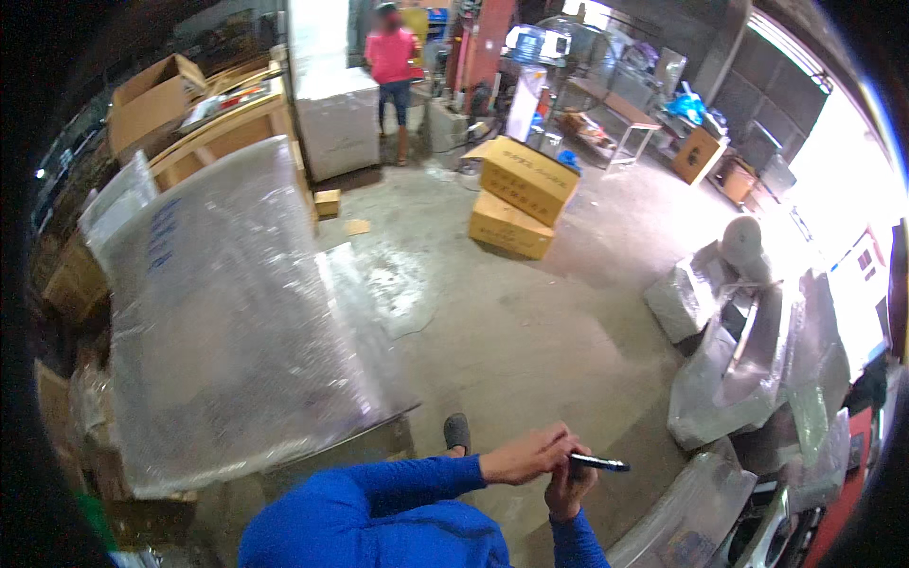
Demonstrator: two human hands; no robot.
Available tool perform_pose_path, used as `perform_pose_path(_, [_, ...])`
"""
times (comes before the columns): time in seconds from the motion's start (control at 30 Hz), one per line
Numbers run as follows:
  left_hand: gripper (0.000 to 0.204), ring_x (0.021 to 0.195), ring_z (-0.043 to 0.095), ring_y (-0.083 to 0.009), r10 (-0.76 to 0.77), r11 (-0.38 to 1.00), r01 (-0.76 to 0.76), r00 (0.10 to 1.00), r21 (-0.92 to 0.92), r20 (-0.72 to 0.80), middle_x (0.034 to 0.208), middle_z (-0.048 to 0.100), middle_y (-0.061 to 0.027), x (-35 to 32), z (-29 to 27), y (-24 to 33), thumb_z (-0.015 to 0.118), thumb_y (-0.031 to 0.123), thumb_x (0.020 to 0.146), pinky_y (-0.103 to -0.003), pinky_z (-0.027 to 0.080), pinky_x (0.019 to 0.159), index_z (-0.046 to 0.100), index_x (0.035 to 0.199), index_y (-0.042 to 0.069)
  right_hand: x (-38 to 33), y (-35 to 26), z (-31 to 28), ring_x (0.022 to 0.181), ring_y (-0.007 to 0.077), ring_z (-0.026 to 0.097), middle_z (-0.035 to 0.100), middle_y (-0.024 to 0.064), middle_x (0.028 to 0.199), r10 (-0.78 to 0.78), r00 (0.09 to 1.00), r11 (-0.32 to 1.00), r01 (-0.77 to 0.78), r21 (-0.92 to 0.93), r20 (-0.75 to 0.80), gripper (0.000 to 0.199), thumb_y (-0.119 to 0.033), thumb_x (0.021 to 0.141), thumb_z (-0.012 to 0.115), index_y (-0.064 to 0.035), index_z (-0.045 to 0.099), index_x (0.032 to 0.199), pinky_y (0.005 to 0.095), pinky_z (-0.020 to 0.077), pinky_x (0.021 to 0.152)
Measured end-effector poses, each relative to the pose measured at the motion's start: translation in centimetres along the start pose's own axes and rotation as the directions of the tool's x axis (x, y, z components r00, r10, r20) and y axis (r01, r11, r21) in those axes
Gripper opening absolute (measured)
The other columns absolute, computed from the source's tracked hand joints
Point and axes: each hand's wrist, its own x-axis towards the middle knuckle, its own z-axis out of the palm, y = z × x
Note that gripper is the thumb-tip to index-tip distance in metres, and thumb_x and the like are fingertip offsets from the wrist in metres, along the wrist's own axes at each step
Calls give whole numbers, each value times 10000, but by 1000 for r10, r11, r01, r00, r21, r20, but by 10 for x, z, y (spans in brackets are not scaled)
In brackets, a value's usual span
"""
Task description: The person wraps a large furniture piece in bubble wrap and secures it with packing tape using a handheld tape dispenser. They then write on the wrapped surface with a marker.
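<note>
A thin dark smartphone [602, 463] shows nearly edge-on in front of my body, low in the head view. My right hand [569, 489] is closed around its left end from below. From the left, my left hand [532, 454] reaches across with bent fingers that meet the phone's same end. The left fingertips overlap the right hand, so their exact hold is partly hidden. Blue sleeves cover both forearms. A dark shoe [457, 433] of mine shows beyond the left wrist on the concrete floor [540, 350].
At the left lies a large plastic-wrapped panel [227, 322]. Ahead, two stacked cardboard boxes [523, 194] sit on the floor. Several wrapped furniture-like pieces [729, 379] crowd the right. Farther back, a person in a pink top [391, 59] stands beside a wrapped white block [336, 123].
</note>
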Motion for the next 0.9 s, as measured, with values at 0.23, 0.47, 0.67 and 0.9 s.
perform_pose_path(0.23, [408,700,485,-126,-239,971,237,968,-41,-70,722,552,-34,168,-114,-94,567,411,991,-310,419,631,649,924,17,198,59,-1,590,91,577,614,32,713,308,948,951,-310,6,78,160,-158,954,632,-3,601,982,238,478,536])
perform_pose_path(0.47, [379,694,626,-303,-95,875,21,987,483,129,789,650,-177,263,-276,-50,588,442,964,-415,466,622,702,976,80,334,126,71,632,96,602,641,43,724,454,870,891,-450,-63,193,159,-160,952,633,-9,628,998,249,488,570])
perform_pose_path(0.67, [380,811,635,-417,-321,800,148,925,582,206,893,664,-207,248,-405,-168,570,459,957,-478,495,702,646,1146,138,435,217,198,726,234,690,696,153,798,324,840,901,-133,-413,435,272,-211,891,681,-29,651,1091,350,536,664])
perform_pose_path(0.9, [378,760,685,-390,-566,391,804,-173,-448,-806,781,675,-235,92,-578,-425,557,384,911,-477,532,685,671,1002,36,615,336,350,815,319,688,702,161,863,348,682,880,-1,-475,644,338,-305,865,693,-48,663,1084,397,544,725])
